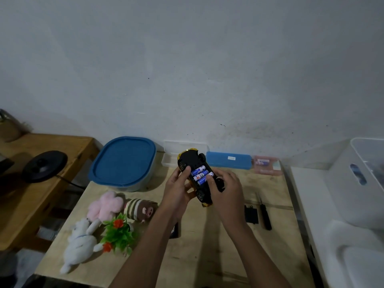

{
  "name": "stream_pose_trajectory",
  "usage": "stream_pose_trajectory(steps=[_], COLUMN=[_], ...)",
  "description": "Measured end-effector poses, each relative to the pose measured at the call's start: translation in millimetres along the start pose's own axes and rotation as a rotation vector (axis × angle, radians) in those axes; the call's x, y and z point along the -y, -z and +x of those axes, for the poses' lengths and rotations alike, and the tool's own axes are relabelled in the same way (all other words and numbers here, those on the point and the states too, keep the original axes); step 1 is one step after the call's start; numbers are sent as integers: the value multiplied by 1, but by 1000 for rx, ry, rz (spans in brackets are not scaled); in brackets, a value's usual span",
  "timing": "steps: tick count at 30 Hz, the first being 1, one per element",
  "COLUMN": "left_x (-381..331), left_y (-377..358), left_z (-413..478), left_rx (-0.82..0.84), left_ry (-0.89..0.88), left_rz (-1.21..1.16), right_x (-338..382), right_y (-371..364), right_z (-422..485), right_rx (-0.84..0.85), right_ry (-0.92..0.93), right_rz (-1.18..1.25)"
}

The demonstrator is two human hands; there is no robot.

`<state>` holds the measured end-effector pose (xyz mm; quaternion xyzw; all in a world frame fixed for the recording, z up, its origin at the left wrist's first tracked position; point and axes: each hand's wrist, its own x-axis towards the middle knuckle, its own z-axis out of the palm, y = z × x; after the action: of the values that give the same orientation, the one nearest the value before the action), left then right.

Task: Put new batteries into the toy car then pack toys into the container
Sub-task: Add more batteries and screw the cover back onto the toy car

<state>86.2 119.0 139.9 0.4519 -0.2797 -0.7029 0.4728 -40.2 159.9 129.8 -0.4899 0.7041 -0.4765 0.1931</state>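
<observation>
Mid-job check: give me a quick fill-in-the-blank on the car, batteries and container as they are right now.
The left hand and right hand hold the toy car with its ____ facing up.
____ batteries show in its open bay.
The container has a lid coloured ____.
The screwdriver lies to the car's ____.
Missing: underside; three; blue; right.

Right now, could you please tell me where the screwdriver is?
In the head view, the screwdriver lies on the table's right side, just right of the black cover, nearer than the right hand.
</observation>
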Motion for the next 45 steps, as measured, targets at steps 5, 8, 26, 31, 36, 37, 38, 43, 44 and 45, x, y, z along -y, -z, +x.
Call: stream_pose_trajectory(steps=[5,8,26,31,36,37,38,43,44,45], left_x=[2,4,5,15,21,22,22,23,22,22], left_y=[0,0,-6,-5,-6,-7,-7,-7,-7,-7], left_z=[-1,-1,9,11,11,11,11,9,9,8], left_rx=[17,24,93,96,113,116,118,117,112,109], left_ry=[-6,-3,2,32,70,73,76,85,86,88], left_rz=[21,37,99,113,109,105,99,87,87,85], right_x=[-2,-6,-29,-115,-144,-144,-144,-145,-147,-148], right_y=[2,0,29,58,63,61,59,49,48,47], right_z=[-6,-10,-9,4,-5,-6,-6,-7,-7,-7], right_rx=[-8,-7,-26,62,322,337,346,342,339,333], right_ry=[8,42,13,-298,-353,-344,-342,-354,-365,-373], right_rz=[-14,-53,116,-336,-599,-641,-674,-721,-694,-664])
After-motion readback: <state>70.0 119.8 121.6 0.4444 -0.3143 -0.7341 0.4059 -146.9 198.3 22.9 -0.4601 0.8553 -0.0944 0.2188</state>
